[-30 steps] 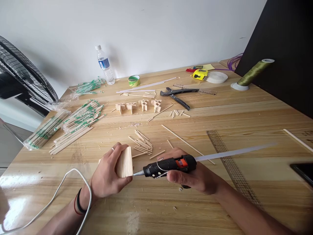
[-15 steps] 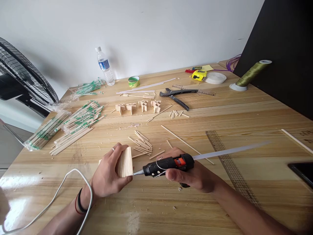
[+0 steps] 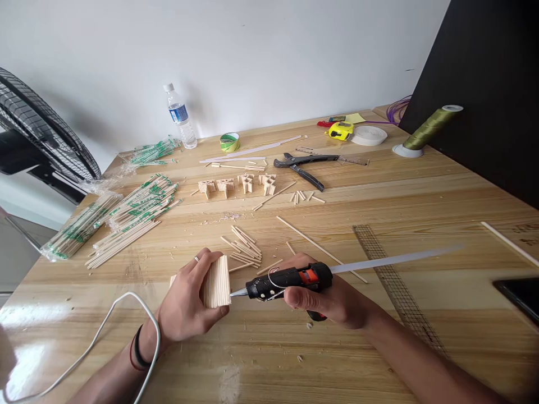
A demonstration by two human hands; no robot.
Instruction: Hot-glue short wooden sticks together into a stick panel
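Observation:
My left hand (image 3: 185,300) is wrapped round a block of pale wooden sticks (image 3: 217,282) laid side by side. In my right hand (image 3: 328,300) is a black and orange glue gun (image 3: 290,282), its metal nozzle pointing left at the block's right edge. Whether the tip touches the wood is hard to tell. A long translucent glue stick (image 3: 396,260) juts out of the gun's rear. Just beyond my hands lies a pile of short cut sticks (image 3: 246,247). Farther back stand several small stick-built pieces (image 3: 246,183) in a row.
Bundled sticks (image 3: 138,205) lie left, near a fan (image 3: 42,123) and white cable (image 3: 105,331). A bottle (image 3: 181,116), green tape (image 3: 229,142), cutters (image 3: 298,164) and a yellow tape measure (image 3: 341,131) stand back. Right are a ruler (image 3: 396,280), thread spool (image 3: 433,130) and dark device (image 3: 520,300).
The glue gun's nozzle has moved slightly up along the block's right edge. The block sits a little lower in view, still in my left hand.

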